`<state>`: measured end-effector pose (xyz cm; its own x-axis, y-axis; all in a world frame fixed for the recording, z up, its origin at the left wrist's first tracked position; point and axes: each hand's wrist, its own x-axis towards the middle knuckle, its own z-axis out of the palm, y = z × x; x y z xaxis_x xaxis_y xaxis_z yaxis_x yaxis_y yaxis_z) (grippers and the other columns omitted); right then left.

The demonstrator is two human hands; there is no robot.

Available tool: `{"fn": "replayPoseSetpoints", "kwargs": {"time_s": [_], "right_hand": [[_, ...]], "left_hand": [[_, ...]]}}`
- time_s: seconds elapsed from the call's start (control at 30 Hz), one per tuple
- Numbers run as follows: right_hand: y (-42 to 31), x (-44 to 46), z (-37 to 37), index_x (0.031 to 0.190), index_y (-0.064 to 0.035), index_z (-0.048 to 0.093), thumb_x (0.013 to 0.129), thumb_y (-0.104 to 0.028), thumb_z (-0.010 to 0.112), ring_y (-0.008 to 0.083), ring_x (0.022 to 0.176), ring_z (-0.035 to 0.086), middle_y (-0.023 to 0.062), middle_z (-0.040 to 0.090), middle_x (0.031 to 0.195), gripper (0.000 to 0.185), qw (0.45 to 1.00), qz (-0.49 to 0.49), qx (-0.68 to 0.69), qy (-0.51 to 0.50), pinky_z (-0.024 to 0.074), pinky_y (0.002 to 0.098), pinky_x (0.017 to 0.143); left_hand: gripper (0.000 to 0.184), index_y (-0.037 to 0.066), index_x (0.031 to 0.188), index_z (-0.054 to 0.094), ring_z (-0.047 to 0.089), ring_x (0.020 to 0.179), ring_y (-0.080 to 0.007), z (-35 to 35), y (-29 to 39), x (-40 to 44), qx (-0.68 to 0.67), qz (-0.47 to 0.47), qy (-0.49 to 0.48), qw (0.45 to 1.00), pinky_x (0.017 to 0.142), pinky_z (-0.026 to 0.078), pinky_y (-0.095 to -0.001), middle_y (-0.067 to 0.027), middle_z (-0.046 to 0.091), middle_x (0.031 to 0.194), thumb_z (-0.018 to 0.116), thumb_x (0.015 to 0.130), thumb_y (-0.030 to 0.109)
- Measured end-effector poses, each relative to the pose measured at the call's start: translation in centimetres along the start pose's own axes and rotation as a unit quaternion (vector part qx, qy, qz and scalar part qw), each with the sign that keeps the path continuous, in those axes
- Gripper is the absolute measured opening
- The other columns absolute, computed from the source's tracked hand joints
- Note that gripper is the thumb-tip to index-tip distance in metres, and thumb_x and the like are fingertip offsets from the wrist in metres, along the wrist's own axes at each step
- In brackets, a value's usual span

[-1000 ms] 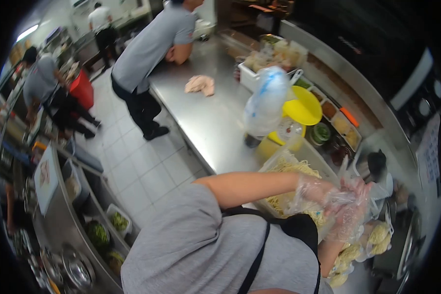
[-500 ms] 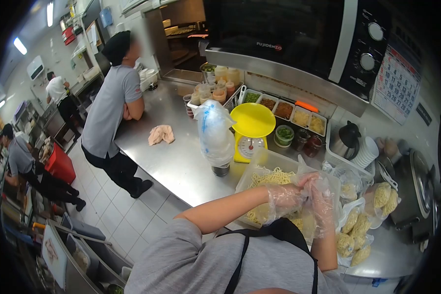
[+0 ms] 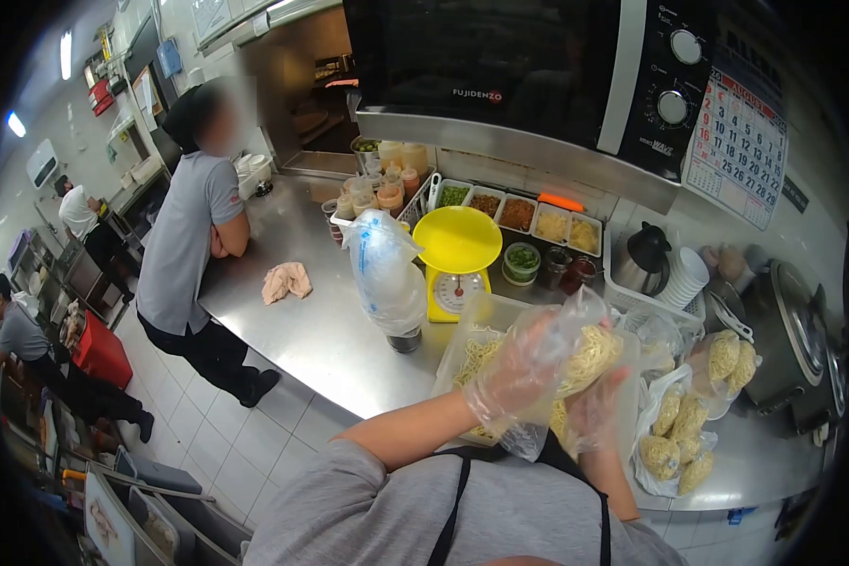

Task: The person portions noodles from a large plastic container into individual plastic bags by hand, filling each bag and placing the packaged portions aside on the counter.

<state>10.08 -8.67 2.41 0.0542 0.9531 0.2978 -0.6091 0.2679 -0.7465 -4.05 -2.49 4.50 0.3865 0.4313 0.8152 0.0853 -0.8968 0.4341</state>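
Note:
My left hand [image 3: 519, 363], in a clear plastic glove, is closed on the side of a clear bag of noodles [image 3: 590, 360]. At the bag's lower right, my right hand [image 3: 596, 401], gloved too, holds it with bent fingers. Both hands are over a translucent tub [image 3: 451, 363] with loose pale noodles [image 3: 479, 360] in it. Several filled noodle bags [image 3: 689, 415] lie on white plastic to the right. A yellow scale [image 3: 456, 294] with a yellow pan [image 3: 457, 239] stands behind the tub. Left of it is a plastic-covered upright container [image 3: 387, 278].
A person in grey [image 3: 184, 226] leans on the steel counter [image 3: 302, 325] near a pink cloth [image 3: 287, 282]. Topping trays [image 3: 519, 215], sauce bottles [image 3: 391, 174] and jars line the back under a microwave [image 3: 500, 75]. A basket [image 3: 623, 292] and cooker [image 3: 792, 330] stand right.
The view has swung up and rightward. My hands, earlier close together over the tub, are now apart around a filled noodle bag held up between them.

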Motion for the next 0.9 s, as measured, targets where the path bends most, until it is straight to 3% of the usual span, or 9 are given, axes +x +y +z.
{"fn": "replayPoseSetpoints", "kwargs": {"time_s": [0.2,0.33,0.37,0.4,0.47,0.53,0.6,0.63,0.9], "right_hand": [[1.4,-2.3,0.8,0.135,-0.0097,0.031,0.085,-0.043,0.058,0.0218,0.113,0.048,0.0067,0.050,0.121,0.066,0.978,0.154,-0.019,0.142,0.0398,0.0349,0.095],[0.1,-1.5,0.4,0.127,-0.0077,0.044,0.083,-0.020,0.058,0.0229,0.114,0.047,0.0070,0.050,0.121,0.048,0.754,-0.050,-0.653,-0.052,0.0374,0.0357,0.097],[-0.1,-1.3,0.2,0.126,-0.0073,0.046,0.079,-0.016,0.060,0.0235,0.115,0.046,0.0079,0.050,0.122,0.050,0.692,-0.112,-0.710,-0.074,0.0358,0.0363,0.098],[0.4,-0.1,-0.2,0.128,-0.0076,0.044,0.076,-0.016,0.062,0.0241,0.118,0.043,0.0093,0.049,0.125,0.056,0.870,-0.017,-0.492,0.023,0.0325,0.0369,0.101],[0.2,2.1,0.1,0.132,-0.0070,0.040,0.075,-0.017,0.063,0.0253,0.124,0.038,0.0116,0.047,0.128,0.062,0.977,-0.023,-0.190,0.094,0.0266,0.0376,0.104],[-1.6,3.5,2.6,0.134,-0.0061,0.038,0.077,-0.018,0.062,0.0258,0.127,0.035,0.0124,0.046,0.129,0.062,0.977,-0.128,-0.154,0.067,0.0241,0.0376,0.106],[-3.3,3.9,5.3,0.128,-0.0050,0.044,0.081,-0.018,0.058,0.0273,0.128,0.033,0.0122,0.047,0.128,0.051,0.891,-0.277,-0.350,0.079,0.0223,0.0381,0.106],[-4.1,3.8,5.9,0.126,-0.0047,0.046,0.082,-0.017,0.057,0.0279,0.128,0.032,0.0121,0.047,0.127,0.047,0.848,-0.324,-0.410,0.088,0.0218,0.0383,0.106],[-4.0,2.8,3.5,0.093,-0.0054,0.058,0.087,-0.016,0.050,0.0218,0.109,0.046,0.0057,0.054,0.102,0.014,0.851,-0.181,-0.489,-0.055,0.0299,0.0350,0.098]], "left_hand": [[0.047,0.003,0.116,0.050,0.039,0.116,-0.0374,1.2,0.3,-2.0,-0.038,-0.005,-0.050,0.998,0.100,0.029,-0.0467,-0.0169,0.047,0.118,0.060,0.075,0.025],[0.045,0.002,0.115,0.051,0.044,0.112,-0.0365,0.9,2.2,-1.1,-0.145,-0.006,-0.017,0.989,0.098,0.033,-0.0449,-0.0157,0.050,0.114,0.060,0.075,0.019],[0.040,0.003,0.113,0.054,0.050,0.104,-0.0321,-0.1,3.0,-0.5,0.072,0.032,-0.026,0.997,0.090,0.038,-0.0422,-0.0137,0.053,0.112,0.059,0.074,0.015],[0.037,0.005,0.110,0.057,0.056,0.096,-0.0278,-0.6,3.2,0.1,0.287,0.068,-0.033,0.955,0.081,0.043,-0.0395,-0.0116,0.056,0.110,0.058,0.074,0.010],[0.037,0.005,0.112,0.056,0.056,0.095,-0.0284,0.2,-0.2,-0.1,0.303,0.088,-0.009,0.949,0.081,0.043,-0.0395,-0.0119,0.056,0.109,0.056,0.076,0.009],[0.037,0.005,0.114,0.055,0.056,0.094,-0.0290,0.1,-1.3,1.3,0.320,0.112,0.016,0.941,0.080,0.043,-0.0396,-0.0122,0.056,0.108,0.053,0.077,0.008],[0.037,0.006,0.116,0.054,0.055,0.097,-0.0297,-0.4,0.3,3.3,-0.169,-0.181,-0.136,0.959,0.083,0.042,-0.0379,-0.0116,0.056,0.109,0.049,0.079,0.006],[0.039,0.006,0.119,0.053,0.054,0.098,-0.0297,0.4,-0.6,2.3,-0.071,-0.058,-0.114,0.989,0.084,0.042,-0.0372,-0.0116,0.055,0.109,0.051,0.081,0.005],[0.037,0.003,0.115,0.050,0.052,0.104,-0.0312,2.8,-1.8,1.5,-0.254,-0.087,-0.066,0.961,0.088,0.040,-0.0384,-0.0165,0.055,0.112,0.054,0.078,0.003]]}}
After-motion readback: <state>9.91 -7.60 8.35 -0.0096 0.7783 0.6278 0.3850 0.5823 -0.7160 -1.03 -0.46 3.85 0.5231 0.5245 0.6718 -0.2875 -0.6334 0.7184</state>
